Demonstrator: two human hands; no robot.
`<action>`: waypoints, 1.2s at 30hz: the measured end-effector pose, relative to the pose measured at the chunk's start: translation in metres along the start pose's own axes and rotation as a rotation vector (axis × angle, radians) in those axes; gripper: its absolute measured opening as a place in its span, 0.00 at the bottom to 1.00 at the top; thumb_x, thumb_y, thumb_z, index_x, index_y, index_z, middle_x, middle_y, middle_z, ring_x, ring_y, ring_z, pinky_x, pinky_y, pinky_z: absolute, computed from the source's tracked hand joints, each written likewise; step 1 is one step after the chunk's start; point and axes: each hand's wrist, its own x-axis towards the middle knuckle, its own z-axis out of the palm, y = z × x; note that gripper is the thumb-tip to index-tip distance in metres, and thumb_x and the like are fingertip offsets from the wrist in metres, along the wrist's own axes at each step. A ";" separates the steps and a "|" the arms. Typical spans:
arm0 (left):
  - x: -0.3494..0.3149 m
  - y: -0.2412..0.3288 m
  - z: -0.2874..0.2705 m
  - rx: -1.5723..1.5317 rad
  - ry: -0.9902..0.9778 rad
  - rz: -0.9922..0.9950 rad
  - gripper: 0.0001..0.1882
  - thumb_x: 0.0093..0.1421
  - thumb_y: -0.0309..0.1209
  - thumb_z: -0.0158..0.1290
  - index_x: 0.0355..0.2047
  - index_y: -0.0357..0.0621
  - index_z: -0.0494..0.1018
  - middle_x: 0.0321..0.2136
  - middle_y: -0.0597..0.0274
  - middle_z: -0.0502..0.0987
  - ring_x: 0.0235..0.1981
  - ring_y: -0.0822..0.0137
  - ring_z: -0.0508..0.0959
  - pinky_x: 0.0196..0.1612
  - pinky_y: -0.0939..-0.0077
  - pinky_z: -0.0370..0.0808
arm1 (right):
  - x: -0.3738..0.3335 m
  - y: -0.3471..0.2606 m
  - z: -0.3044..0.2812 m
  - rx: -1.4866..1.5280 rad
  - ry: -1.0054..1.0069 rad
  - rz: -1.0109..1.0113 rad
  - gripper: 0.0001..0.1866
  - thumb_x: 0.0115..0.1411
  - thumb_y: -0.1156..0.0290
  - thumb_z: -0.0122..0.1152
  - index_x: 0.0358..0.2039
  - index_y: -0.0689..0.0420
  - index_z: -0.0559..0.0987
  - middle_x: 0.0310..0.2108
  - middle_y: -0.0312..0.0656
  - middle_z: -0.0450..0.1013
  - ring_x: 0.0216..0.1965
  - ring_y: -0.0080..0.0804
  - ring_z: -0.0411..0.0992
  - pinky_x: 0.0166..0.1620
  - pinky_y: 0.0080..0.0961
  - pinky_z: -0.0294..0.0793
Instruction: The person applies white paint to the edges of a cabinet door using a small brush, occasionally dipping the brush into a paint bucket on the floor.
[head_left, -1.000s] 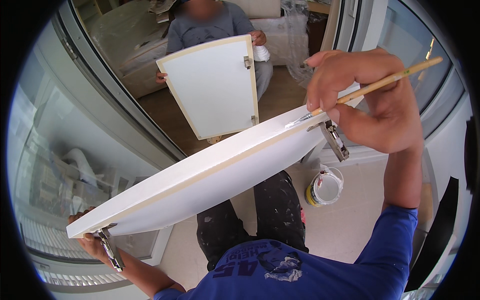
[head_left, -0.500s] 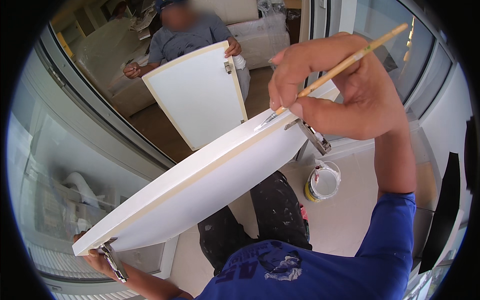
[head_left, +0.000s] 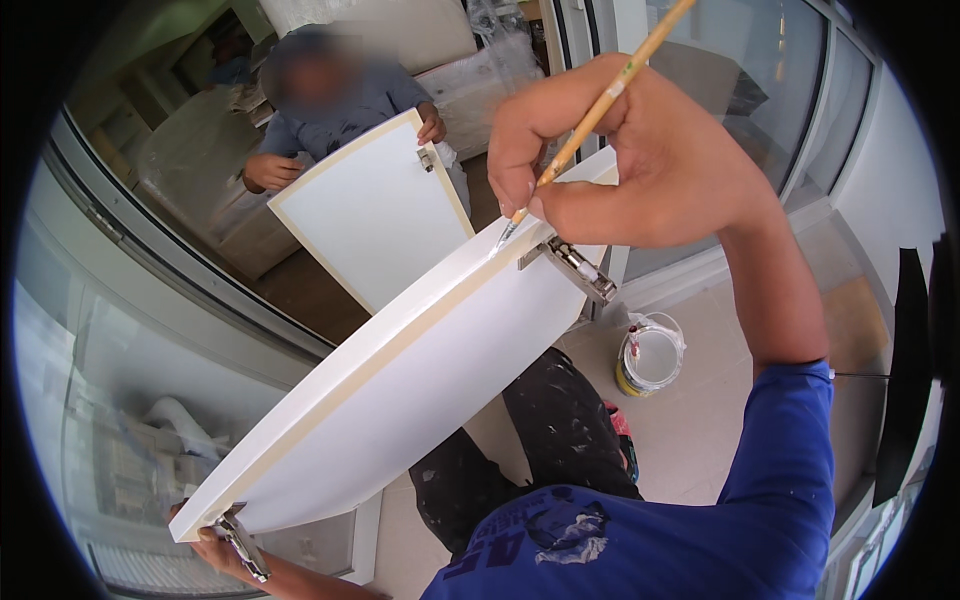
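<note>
In a pinch of thumb and fingers, my right hand (head_left: 640, 150) holds a thin wooden paintbrush (head_left: 590, 115). Its bristles touch the top edge of a white cabinet door (head_left: 400, 410), near the door's upper right end, with wet white paint at the tip. Beige masking tape runs along the door's face just below that edge. My left hand (head_left: 218, 552) grips the door's lower left corner, its fingers partly hidden behind the panel. One metal hinge (head_left: 575, 268) sits just below the brush and another hinge (head_left: 240, 545) beside my left hand.
An open paint bucket (head_left: 652, 358) stands on the tiled floor by my foot. Across a sliding-door frame, a co-worker (head_left: 340, 110) holds a second taped white door (head_left: 385, 210). Glass panels flank me on both sides; plastic-covered furniture (head_left: 200, 170) lies beyond.
My right hand and the brush have shifted left in view, and the brush stands steeper. The door appears more steeply tilted. The co-worker's free hand has moved closer to the second door.
</note>
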 end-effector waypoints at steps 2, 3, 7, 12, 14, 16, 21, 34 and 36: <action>0.001 0.002 0.003 -0.025 0.000 0.009 0.47 0.51 0.57 0.64 0.55 0.29 0.60 0.38 0.53 0.68 0.35 0.64 0.75 0.27 0.73 0.81 | -0.003 0.004 -0.003 -0.007 0.029 -0.002 0.04 0.47 0.81 0.56 0.26 0.61 0.77 0.26 0.39 0.76 0.32 0.26 0.75 0.39 0.26 0.73; 0.001 0.003 0.005 -0.028 -0.007 0.020 0.47 0.51 0.57 0.64 0.55 0.29 0.59 0.38 0.53 0.68 0.35 0.64 0.76 0.26 0.73 0.82 | -0.003 0.004 -0.003 0.009 0.042 -0.030 0.04 0.47 0.82 0.56 0.26 0.61 0.76 0.26 0.39 0.76 0.32 0.27 0.75 0.38 0.26 0.73; 0.002 0.000 -0.002 -0.019 -0.014 0.047 0.46 0.52 0.56 0.64 0.55 0.29 0.59 0.39 0.53 0.67 0.34 0.64 0.76 0.26 0.73 0.83 | -0.008 0.007 -0.002 0.042 0.054 -0.059 0.05 0.47 0.82 0.55 0.26 0.61 0.76 0.26 0.39 0.76 0.31 0.27 0.75 0.38 0.26 0.72; 0.007 -0.012 -0.026 -0.089 -0.104 -0.002 0.43 0.54 0.52 0.65 0.57 0.31 0.62 0.42 0.54 0.71 0.41 0.63 0.74 0.40 0.69 0.75 | -0.009 0.008 -0.001 0.019 0.026 0.002 0.05 0.46 0.83 0.55 0.26 0.61 0.76 0.26 0.40 0.76 0.31 0.27 0.75 0.38 0.26 0.72; 0.006 -0.015 -0.028 -0.100 -0.082 -0.008 0.43 0.54 0.52 0.65 0.57 0.31 0.62 0.42 0.54 0.71 0.41 0.63 0.74 0.40 0.69 0.74 | -0.010 0.010 -0.003 -0.015 0.021 0.013 0.05 0.46 0.83 0.55 0.26 0.61 0.76 0.26 0.40 0.76 0.30 0.27 0.74 0.38 0.26 0.72; 0.001 -0.004 -0.003 -0.042 0.023 0.032 0.46 0.52 0.56 0.64 0.55 0.29 0.60 0.38 0.53 0.67 0.34 0.64 0.76 0.24 0.74 0.82 | -0.008 0.008 -0.002 0.004 0.038 0.018 0.05 0.46 0.83 0.55 0.26 0.62 0.76 0.26 0.39 0.76 0.30 0.27 0.74 0.38 0.26 0.72; 0.003 -0.002 0.000 -0.006 0.005 0.048 0.46 0.52 0.58 0.63 0.53 0.29 0.61 0.37 0.53 0.67 0.33 0.65 0.76 0.22 0.75 0.80 | -0.007 0.006 0.000 0.027 0.029 0.025 0.06 0.46 0.82 0.55 0.26 0.62 0.76 0.26 0.39 0.76 0.30 0.27 0.74 0.38 0.26 0.72; 0.005 -0.003 -0.004 0.089 -0.059 0.016 0.43 0.54 0.65 0.57 0.46 0.32 0.63 0.35 0.58 0.66 0.33 0.68 0.72 0.29 0.77 0.73 | -0.013 0.016 -0.005 -0.025 0.083 -0.021 0.02 0.45 0.79 0.56 0.22 0.61 0.74 0.21 0.35 0.69 0.26 0.22 0.68 0.31 0.23 0.67; 0.003 0.003 0.002 0.105 -0.045 0.040 0.43 0.54 0.65 0.57 0.46 0.32 0.64 0.35 0.58 0.66 0.34 0.68 0.72 0.30 0.77 0.73 | -0.012 0.019 -0.007 -0.061 0.094 -0.034 0.02 0.45 0.77 0.57 0.21 0.61 0.73 0.19 0.33 0.67 0.25 0.20 0.66 0.28 0.22 0.65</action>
